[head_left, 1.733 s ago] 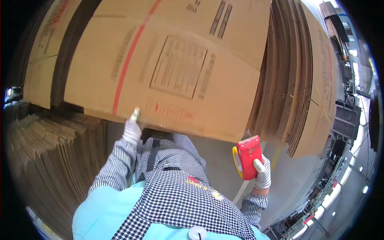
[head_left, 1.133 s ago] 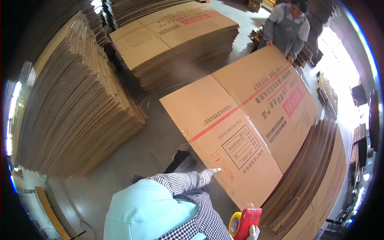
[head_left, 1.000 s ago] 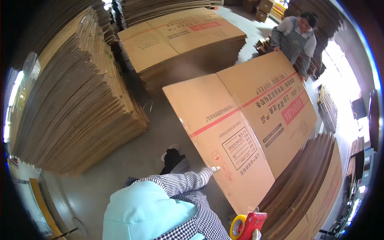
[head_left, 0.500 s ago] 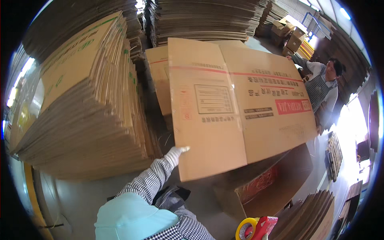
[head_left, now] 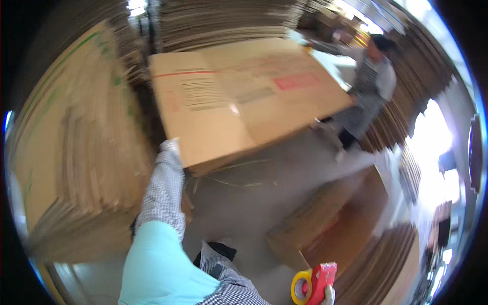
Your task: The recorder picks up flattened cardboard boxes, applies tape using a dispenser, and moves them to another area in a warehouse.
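Note:
My left hand (head_left: 171, 146), in a white glove, grips the near left edge of a large flattened cardboard box (head_left: 239, 96) with a red line and dark print. The co-worker's hands are at the box's far right side. The box lies nearly flat over other cardboard. At the lower edge, my right hand (head_left: 329, 296) shows in part, closed around a red tape dispenser (head_left: 321, 280) with a roll of yellow tape (head_left: 301, 287). Motion blurs the scene.
A tall stack of flattened boxes (head_left: 71, 152) stands at left, and more stacks (head_left: 223, 23) are behind. The co-worker (head_left: 370, 81) stands at far right. An open-topped carton (head_left: 300, 223) sits on the floor (head_left: 229, 208), beside upright cardboard sheets (head_left: 378, 269) at lower right.
The flattened box has tipped from steep to nearly flat and moved left and away. My left hand moved with it. The co-worker shifted left in view; the tape dispenser sits slightly higher.

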Tool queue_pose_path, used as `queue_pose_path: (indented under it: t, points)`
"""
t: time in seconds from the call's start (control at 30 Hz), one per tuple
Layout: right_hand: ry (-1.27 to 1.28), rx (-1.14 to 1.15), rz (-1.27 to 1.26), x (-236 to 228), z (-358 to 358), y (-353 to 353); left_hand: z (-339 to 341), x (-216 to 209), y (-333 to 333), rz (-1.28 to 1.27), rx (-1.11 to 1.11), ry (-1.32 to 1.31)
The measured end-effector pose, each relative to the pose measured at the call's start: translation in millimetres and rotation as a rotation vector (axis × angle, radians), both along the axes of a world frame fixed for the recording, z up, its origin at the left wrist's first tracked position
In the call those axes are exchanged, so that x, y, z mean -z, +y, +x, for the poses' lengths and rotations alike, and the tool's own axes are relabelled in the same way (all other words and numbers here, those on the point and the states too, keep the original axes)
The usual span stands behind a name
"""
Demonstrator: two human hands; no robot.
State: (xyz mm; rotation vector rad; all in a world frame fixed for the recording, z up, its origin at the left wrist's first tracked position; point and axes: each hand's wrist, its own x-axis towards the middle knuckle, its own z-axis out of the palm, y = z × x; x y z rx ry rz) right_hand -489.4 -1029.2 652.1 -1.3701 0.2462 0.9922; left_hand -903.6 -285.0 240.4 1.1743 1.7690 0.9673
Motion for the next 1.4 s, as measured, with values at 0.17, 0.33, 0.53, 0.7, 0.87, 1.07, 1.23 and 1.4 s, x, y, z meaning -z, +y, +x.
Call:
queue_pose_path:
  t: [0.17, 0.33, 0.53, 0.7, 0.87, 1.07, 1.23, 1.4]
  points:
    - [-0.168, 0.108, -0.164, 62, 15, 15, 238, -40, -60, 0.096, 0.01, -0.168]
    - [-0.037, 0.17, -0.155, 82, 42, 89, 334, 4, -126, 0.327, 0.43, 0.416]
    - [0.066, 0.476, 0.09, 152, 45, 147, 480, 98, -257, -0.067, 1.27, -0.198]
    - [-0.036, 0.766, 0.212, 142, 35, 39, 593, 22, -447, -0.358, 1.721, -0.436]
    - [0.117, 1.217, 0.343, 226, 7, -93, 657, -34, -607, -0.482, 1.852, -0.5]
    - [0.002, 1.643, 0.381, 315, -65, -325, 600, -115, -948, -0.791, 2.235, -0.417]
    - [-0.132, 1.997, 0.212, 301, -154, -458, 585, -105, -1210, -1.764, 2.069, -0.326]
    - [-0.151, 2.308, 0.089, 305, -263, -516, 567, -48, -1429, -2.122, 1.574, -0.062]
